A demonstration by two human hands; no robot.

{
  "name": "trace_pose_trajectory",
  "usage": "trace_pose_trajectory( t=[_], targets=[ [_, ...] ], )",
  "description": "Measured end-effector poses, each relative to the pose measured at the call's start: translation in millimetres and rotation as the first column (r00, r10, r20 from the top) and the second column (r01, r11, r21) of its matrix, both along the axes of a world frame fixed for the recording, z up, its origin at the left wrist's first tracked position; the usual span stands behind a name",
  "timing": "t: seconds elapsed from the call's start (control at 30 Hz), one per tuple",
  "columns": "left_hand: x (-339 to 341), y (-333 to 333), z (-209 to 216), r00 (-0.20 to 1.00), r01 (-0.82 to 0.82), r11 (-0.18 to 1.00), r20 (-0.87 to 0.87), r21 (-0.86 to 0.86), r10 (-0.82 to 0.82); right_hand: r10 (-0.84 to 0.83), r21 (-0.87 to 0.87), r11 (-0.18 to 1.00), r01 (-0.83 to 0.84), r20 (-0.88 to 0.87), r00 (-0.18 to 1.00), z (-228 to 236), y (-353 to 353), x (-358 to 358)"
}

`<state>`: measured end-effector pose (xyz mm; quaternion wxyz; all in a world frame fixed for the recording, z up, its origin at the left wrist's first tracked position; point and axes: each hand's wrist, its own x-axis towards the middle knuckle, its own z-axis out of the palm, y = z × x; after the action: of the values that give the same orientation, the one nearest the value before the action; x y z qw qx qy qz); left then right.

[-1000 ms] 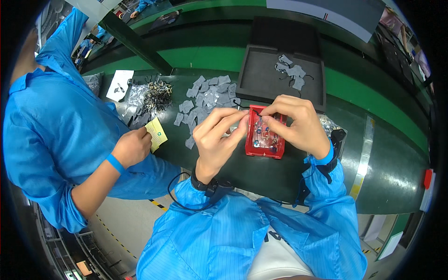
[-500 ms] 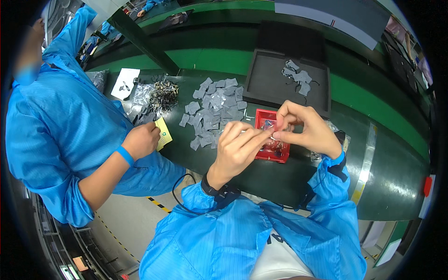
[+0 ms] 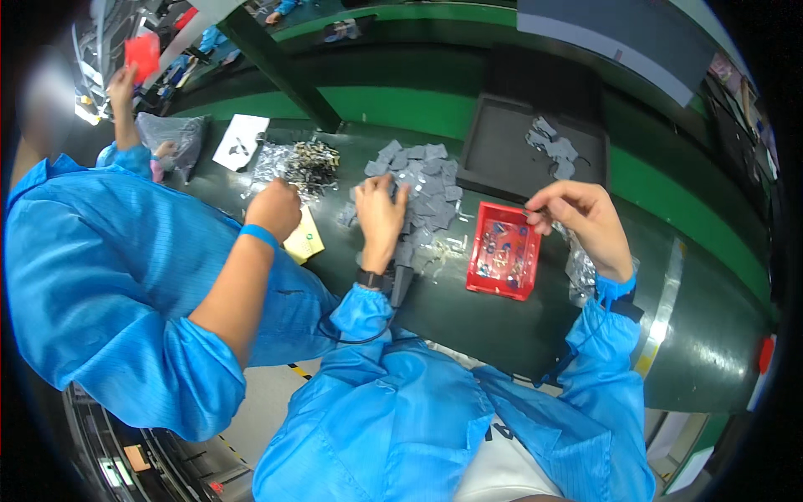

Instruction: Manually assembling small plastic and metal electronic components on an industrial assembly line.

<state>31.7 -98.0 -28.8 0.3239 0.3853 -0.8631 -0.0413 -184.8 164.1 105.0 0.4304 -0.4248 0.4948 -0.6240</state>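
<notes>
Under the spread left hand [image 3: 381, 219] fingers lie small grey foam squares [image 3: 422, 180]; the right hand [image 3: 585, 222] fingertips pinch something tiny above the red rectangular plastic tray [image 3: 503, 261], apparently for sorting

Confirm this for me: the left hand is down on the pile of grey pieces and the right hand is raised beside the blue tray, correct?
Not quite: the tray is red, not blue, as the head view shows. The left hand does rest on the pile of grey pieces, and the right hand is raised beside that tray.
</notes>
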Motion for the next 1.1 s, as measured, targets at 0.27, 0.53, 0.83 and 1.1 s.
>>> trace_pose_trajectory(
  t=[0.27,0.53,0.83,1.1],
  targets=[
    [-16,14,2,0.975,0.098,0.993,-0.205,0.068,-0.082,-0.109,0.048,0.993,0.108,0.020,0.994,7,19,-2],
    [-28,19,26,0.593,0.588,0.670,-0.805,0.453,0.023,-0.202,0.056,0.978,0.201,0.021,0.979,0,20,-10],
    [-78,92,155,0.470,0.819,0.455,-0.864,0.351,-0.179,-0.395,-0.192,0.899,0.395,0.036,0.918,9,17,-12],
    [-127,125,148,0.442,0.896,0.157,-0.861,0.415,-0.250,-0.551,-0.135,0.809,0.572,0.161,0.819,21,34,-7]
  ],
)
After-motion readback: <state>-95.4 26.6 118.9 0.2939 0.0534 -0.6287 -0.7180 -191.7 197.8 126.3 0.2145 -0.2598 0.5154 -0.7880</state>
